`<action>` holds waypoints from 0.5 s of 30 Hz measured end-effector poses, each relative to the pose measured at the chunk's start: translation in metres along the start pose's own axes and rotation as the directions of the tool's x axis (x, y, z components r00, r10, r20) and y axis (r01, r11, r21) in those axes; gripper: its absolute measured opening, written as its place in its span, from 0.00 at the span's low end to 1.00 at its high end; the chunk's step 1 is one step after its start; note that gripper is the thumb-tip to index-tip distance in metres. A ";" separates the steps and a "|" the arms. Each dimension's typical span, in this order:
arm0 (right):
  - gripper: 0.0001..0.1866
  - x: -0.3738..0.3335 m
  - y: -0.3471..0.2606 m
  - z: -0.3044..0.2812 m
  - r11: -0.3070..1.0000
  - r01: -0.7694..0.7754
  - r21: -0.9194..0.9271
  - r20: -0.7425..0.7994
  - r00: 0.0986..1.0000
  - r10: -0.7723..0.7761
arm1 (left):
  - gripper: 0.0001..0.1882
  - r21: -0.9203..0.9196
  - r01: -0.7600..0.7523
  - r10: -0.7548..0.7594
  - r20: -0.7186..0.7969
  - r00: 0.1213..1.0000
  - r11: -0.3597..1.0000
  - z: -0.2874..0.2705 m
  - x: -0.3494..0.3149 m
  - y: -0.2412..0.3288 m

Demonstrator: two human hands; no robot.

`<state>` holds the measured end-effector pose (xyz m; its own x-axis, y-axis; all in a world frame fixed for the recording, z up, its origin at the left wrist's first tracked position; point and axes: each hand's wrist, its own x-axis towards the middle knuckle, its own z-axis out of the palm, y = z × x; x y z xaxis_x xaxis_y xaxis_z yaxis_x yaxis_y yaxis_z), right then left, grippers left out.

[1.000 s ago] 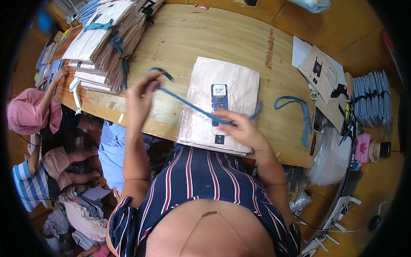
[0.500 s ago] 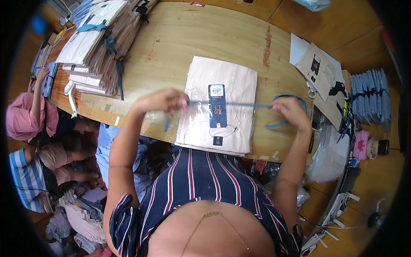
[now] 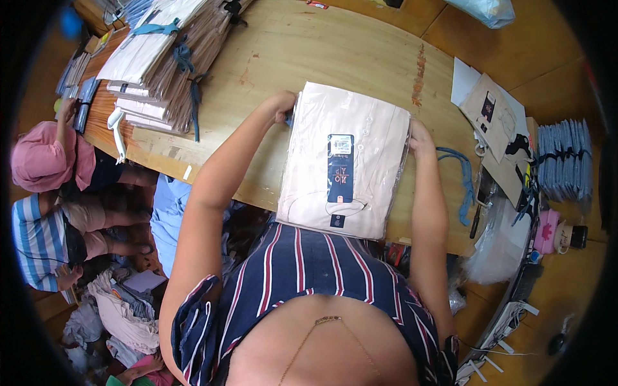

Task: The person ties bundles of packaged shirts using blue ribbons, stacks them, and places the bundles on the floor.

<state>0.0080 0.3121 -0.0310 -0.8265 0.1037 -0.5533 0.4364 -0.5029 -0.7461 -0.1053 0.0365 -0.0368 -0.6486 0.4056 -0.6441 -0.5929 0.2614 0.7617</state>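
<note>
A folded pale pink shirt (image 3: pixel 308 161) in a clear plastic bag, with a dark tag, lies at the table's near edge in front of me. My left hand (image 3: pixel 281 106) is closed at its upper left edge, some fingertips hidden behind it; a bit of blue shows just below. At the right edge my right hand (image 3: pixel 420 136) grips the bag, fingers partly hidden behind it. A blue cloth strip (image 3: pixel 465 186) trails over the table to the right of that hand. No strip crosses the shirt's upper face; its middle is out of sight.
Bundles of bagged shirts (image 3: pixel 145 71) tied with blue strips stand at the left, by a white handheld tool (image 3: pixel 116 132). A bagged shirt (image 3: pixel 484 119) and a blue bundle (image 3: pixel 565 161) are at the right. Two other people are at the far left.
The blue strip, stretched above the shirt between both hands before, no longer crosses it. My hands have moved to the shirt's two side edges. My view has shifted slightly.
</note>
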 end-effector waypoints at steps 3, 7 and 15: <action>0.09 -0.031 0.011 -0.021 0.896 0.000 -0.445 0.038 0.999 0.019 | 0.10 0.607 -0.168 0.036 0.223 0.974 0.777 -0.012 -0.033 -0.003; 0.09 -0.076 0.020 -0.030 0.636 -0.107 -0.764 0.101 0.954 0.282 | 0.10 0.811 -0.278 -0.182 0.420 0.889 0.515 -0.024 -0.114 -0.001; 0.21 -0.132 0.036 -0.048 0.846 -0.066 -0.530 0.124 0.980 0.154 | 0.11 0.030 -0.469 0.369 0.574 0.731 0.883 -0.057 -0.140 -0.015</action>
<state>0.1495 0.3219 -0.0027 -0.7872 -0.0821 -0.6112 0.6117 0.0225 -0.7908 -0.0330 -0.0738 0.0375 -0.4187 0.8959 -0.1486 -0.2047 0.0663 0.9766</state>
